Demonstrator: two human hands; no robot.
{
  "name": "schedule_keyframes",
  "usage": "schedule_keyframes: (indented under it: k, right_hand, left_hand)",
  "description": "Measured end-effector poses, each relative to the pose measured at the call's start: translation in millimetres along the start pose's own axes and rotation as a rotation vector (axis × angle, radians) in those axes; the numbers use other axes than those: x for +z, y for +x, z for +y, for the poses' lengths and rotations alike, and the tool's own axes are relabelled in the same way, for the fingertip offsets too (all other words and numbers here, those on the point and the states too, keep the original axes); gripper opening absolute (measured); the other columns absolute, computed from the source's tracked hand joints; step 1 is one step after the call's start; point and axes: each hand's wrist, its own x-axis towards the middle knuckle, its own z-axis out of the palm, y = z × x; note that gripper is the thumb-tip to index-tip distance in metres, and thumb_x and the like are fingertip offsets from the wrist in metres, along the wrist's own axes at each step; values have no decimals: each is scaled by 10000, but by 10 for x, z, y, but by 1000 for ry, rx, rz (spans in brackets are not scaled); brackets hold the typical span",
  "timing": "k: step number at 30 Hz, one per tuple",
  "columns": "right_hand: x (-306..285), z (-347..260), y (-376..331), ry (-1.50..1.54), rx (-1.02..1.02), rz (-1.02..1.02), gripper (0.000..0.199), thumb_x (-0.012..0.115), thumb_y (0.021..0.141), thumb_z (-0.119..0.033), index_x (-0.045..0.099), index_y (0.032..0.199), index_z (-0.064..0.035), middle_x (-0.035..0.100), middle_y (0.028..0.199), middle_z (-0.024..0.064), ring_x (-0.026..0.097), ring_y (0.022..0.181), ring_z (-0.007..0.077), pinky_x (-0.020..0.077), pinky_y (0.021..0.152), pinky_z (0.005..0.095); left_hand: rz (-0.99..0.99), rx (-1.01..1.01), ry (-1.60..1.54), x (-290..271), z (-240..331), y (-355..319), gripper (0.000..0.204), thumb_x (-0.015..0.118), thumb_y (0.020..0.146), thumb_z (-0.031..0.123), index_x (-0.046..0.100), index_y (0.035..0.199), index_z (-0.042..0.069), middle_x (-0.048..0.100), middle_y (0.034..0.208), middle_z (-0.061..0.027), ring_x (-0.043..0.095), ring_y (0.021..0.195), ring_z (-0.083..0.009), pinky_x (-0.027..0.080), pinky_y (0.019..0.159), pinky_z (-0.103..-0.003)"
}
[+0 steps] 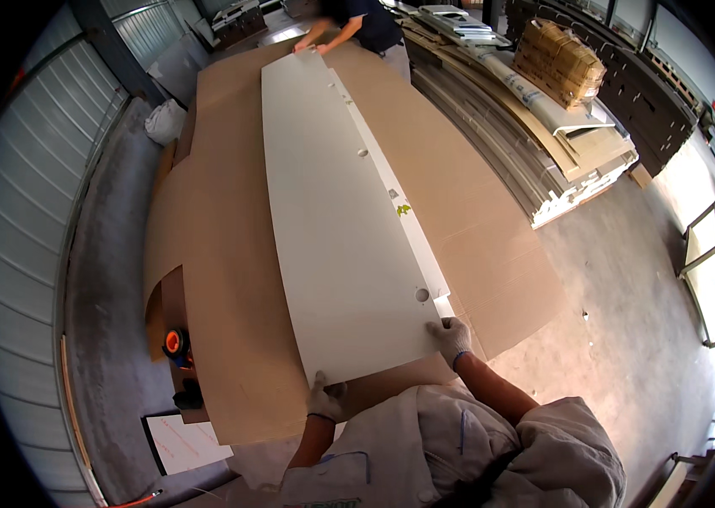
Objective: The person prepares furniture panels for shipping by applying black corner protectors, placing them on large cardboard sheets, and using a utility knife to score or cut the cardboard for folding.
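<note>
A long, off-white flat panel [345, 245] with several round holes along its right side lies lengthwise over brown cardboard [476, 254]. My left hand [325, 398], in a pale knitted glove, grips its near left corner with the thumb on top. At the near right corner my right hand [451, 337], gloved the same way, is closed on the edge, thumb above and fingers partly hidden. A narrow white strip [408, 233] with a yellow-green mark shows along the panel's right side. At the far end, a co-worker's hands [315, 42] are on the panel.
Stacked long boards [493, 127] stand to the right, with a strapped brown bundle [559, 63] on top. A roll of tape [174, 342] with an orange core sits left of the cardboard. A white sheet [184, 442] lies at the lower left, near the corrugated wall [27, 245].
</note>
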Motion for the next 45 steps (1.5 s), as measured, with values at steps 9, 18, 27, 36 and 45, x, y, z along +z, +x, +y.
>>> schedule_keyframes:
  k: [9, 18, 27, 36, 45]
  right_hand:
    - [-180, -186, 343, -418, -135, 57, 510, 797, 916, -437, 794, 1144, 19, 801, 937, 206, 771, 906, 333, 580, 848, 428]
    - [-44, -768, 1299, -296, -158, -154, 614, 740, 975, -494, 688, 1280, 37, 805, 1052, 167, 767, 939, 243, 577, 842, 379]
    - [19, -998, 1599, -349, -94, -275, 726, 796, 932, -557, 691, 1299, 60, 773, 976, 134, 761, 797, 202, 581, 771, 365]
    - [-41, -1065, 1366, -421, -41, -235, 717, 786, 930, -596, 742, 1213, 62, 788, 839, 143, 763, 795, 216, 580, 770, 374]
    - [-55, -926, 1355, -918, -416, 120, 684, 709, 944, -559, 706, 1264, 46, 774, 1048, 198, 771, 891, 313, 595, 881, 448]
  left_hand:
    - [-201, -87, 348, -86, 99, 6, 298, 697, 1061, 343, 699, 1188, 74, 750, 1116, -100, 722, 1017, -259, 623, 847, -423]
    - [155, 905, 1481, 377, 565, 155, 476, 660, 1070, 342, 660, 1254, -98, 727, 1188, -205, 674, 1087, -260, 526, 986, -404]
    - [28, 556, 1272, 1138, 562, 416, 472, 741, 1002, 280, 650, 1288, -84, 698, 1302, -285, 679, 1200, -424, 520, 1053, -478]
    - [33, 578, 1287, 1023, 565, 390, 468, 771, 959, 249, 665, 1256, -98, 728, 1242, -274, 696, 1176, -410, 528, 1028, -475]
    - [77, 519, 1211, 1089, 456, 335, 447, 727, 995, 262, 668, 1255, -97, 724, 1258, -284, 694, 1174, -422, 524, 1037, -477]
